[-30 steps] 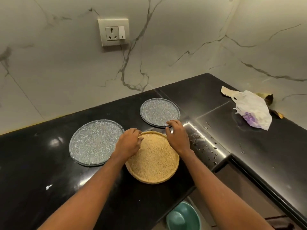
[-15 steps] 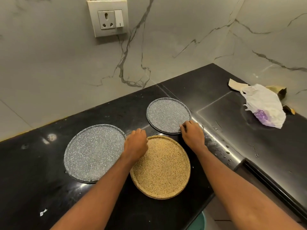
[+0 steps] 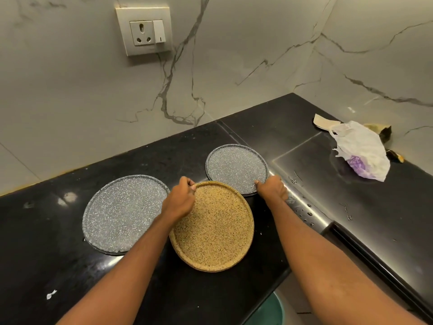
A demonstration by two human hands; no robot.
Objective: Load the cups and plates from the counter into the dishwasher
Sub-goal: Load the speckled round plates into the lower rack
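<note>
The left hand [image 3: 181, 199] and its forearm cover the left rim of the tan plate [image 3: 215, 228], and the fingertips curl out of sight. The right hand [image 3: 271, 188] hides the near edge of the small grey plate [image 3: 235, 168]. A teal round vessel [image 3: 269, 313] is cut off by the surface [image 3: 35, 266] and the picture's bottom edge. A brown item [image 3: 380, 130], half behind the plastic bag [image 3: 360, 148], is too unclear to identify.

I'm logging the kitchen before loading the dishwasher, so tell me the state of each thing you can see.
Tan plate: on the counter, left hand gripping its far rim.
Small grey plate: on the counter, right hand gripping its near rim.
Large grey plate: flat on the counter, untouched.
Plastic bag: crumpled, lying on the counter.
Wall socket: nothing plugged in.
</note>
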